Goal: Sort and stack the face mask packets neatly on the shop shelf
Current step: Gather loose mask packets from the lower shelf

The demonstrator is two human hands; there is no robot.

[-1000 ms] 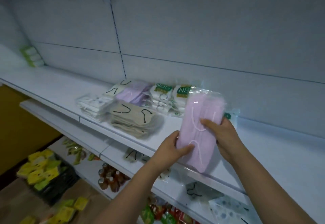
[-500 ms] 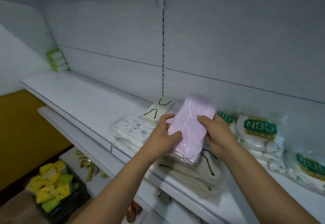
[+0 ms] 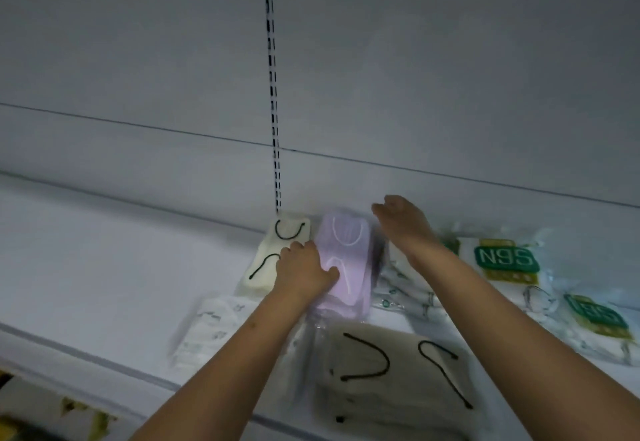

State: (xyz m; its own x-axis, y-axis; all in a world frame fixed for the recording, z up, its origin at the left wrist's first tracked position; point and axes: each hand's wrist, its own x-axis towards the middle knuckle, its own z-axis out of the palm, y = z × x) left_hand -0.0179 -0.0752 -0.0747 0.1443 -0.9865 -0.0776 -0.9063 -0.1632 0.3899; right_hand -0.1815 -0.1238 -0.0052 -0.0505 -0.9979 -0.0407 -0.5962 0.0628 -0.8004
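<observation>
Head view. Pink mask packet (image 3: 346,260) is lying on the white shelf (image 3: 104,267) near the back panel, between a cream packet with black ear loops (image 3: 277,257) and clear-wrapped white packets (image 3: 405,291). Left hand (image 3: 304,272) is resting on the pink packet's left edge, thumb pressing its top. Right hand (image 3: 401,222) is hovering just right of it, fingers relaxed, holding nothing. N95 packets (image 3: 505,260) are lying further right; a beige stack (image 3: 391,371) is sitting at the front edge.
</observation>
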